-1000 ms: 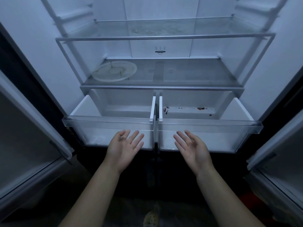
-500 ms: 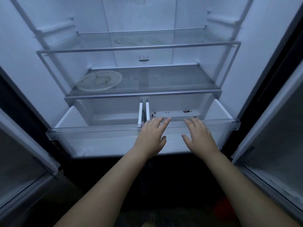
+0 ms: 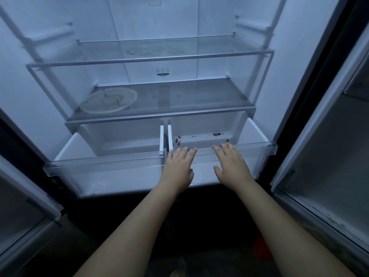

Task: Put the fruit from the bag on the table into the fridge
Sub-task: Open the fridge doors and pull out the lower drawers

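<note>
While both hands, left hand (image 3: 178,169) and right hand (image 3: 231,166), lie flat, grip released, the fridge (image 3: 139,27) stands open toward the camera.

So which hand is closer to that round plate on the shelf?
The left hand. It rests on the right drawer's front edge, below and right of the round plate. The right hand sits further right on the same edge.

Dim bluish light, dark floor, wide-angle bend at edges, slight blur.
</note>
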`<action>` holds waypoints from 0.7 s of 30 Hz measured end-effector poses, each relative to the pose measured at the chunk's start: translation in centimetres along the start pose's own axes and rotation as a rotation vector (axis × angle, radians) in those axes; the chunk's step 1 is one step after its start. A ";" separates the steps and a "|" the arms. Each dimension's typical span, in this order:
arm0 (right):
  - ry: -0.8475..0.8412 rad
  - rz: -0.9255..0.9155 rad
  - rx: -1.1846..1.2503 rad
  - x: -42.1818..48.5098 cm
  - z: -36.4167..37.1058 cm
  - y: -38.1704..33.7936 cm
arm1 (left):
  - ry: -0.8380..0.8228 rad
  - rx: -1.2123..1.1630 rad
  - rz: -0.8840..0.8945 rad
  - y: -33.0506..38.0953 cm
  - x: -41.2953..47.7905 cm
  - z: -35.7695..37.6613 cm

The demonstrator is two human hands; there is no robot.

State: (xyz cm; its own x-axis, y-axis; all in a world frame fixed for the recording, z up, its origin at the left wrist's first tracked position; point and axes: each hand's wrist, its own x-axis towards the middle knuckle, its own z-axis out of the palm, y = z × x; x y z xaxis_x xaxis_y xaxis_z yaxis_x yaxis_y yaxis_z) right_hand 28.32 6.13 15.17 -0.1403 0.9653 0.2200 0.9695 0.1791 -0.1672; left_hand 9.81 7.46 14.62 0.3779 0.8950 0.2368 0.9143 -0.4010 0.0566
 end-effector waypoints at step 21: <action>0.022 -0.170 0.254 2.5 0.4 -9.6 | 0.221 0.009 -0.134 -11.3 -5.2 -1.1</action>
State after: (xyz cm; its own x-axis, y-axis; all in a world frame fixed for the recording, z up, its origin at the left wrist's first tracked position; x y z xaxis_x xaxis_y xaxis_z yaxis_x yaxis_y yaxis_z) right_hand 18.59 6.86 16.92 -0.2894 0.9137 0.2854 0.8508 0.3822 -0.3607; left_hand -2.62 7.09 13.84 0.2134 0.8753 0.4340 0.9556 -0.2794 0.0936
